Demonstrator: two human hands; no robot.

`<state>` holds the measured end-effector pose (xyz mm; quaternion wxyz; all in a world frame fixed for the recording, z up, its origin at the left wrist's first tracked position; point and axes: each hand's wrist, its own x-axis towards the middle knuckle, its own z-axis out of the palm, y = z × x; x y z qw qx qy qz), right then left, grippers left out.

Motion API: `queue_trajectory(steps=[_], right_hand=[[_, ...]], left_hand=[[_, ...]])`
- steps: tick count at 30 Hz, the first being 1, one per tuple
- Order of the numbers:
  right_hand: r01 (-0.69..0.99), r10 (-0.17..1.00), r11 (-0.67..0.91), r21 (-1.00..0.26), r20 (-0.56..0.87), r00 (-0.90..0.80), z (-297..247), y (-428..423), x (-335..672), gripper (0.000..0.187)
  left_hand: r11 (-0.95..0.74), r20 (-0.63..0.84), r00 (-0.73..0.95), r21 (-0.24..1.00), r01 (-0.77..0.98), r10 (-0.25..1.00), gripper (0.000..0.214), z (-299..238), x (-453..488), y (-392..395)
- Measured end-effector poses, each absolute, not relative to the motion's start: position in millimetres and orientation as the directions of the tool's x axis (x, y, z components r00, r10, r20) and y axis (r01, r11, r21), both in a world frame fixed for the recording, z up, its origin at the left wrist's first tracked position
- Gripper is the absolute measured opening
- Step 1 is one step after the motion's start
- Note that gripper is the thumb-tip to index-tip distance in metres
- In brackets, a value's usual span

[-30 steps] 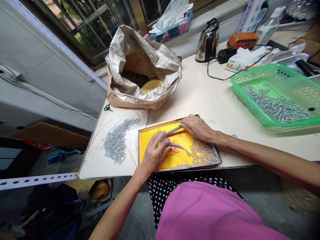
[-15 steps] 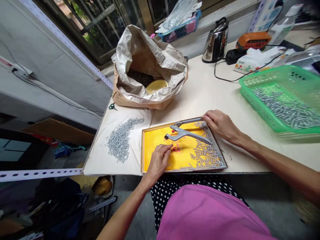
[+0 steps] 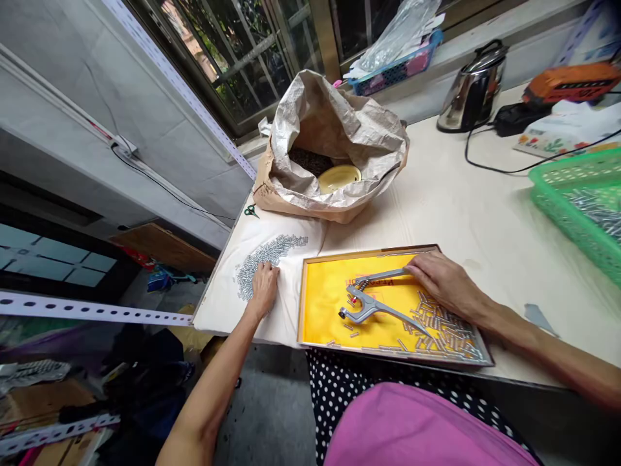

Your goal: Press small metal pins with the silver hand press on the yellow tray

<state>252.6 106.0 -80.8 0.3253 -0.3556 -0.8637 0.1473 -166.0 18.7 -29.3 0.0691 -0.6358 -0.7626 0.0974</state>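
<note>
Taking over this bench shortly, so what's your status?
Left hand on small metal pieces, on white cloth. Right hand touching metal pliers, lying on yellow tray. More pieces beside pliers.

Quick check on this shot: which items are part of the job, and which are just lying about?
Job:
left hand on short metal pieces on white cloth
right hand on metal pliers
yellow tray, holding more pieces
green plastic basket, holding more

Lying about:
steel kettle
paper sack
small scissors
</note>
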Motion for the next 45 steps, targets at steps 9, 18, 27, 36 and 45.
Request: queue_trajectory(steps=[9,18,27,36,45], right_hand=[[0.551,0.78,0.626,-0.553,0.426,-0.458,-62,115,260,0.036],[0.595,0.71,0.697,-0.4,0.503,-0.493,-47,110,245,0.037],[0.565,0.59,0.79,-0.238,0.545,-0.596,-42,115,228,0.036],[0.554,0.602,0.786,-0.273,0.54,-0.588,-47,117,225,0.038],[0.538,0.618,0.781,-0.317,0.517,-0.592,-52,118,219,0.04]], left_hand=[[0.049,-0.1,-0.073,-0.223,0.974,0.992,0.029,-24,-177,33],[0.148,0.038,-0.218,0.621,0.77,0.975,0.018,-7,-87,13],[0.035,0.029,-0.085,0.745,0.666,0.996,0.015,-30,-27,-6],[0.058,0.003,-0.085,0.708,0.704,0.996,0.014,-49,-28,-11],[0.108,-0.078,-0.075,0.685,0.721,0.994,0.015,-48,-31,-11]])
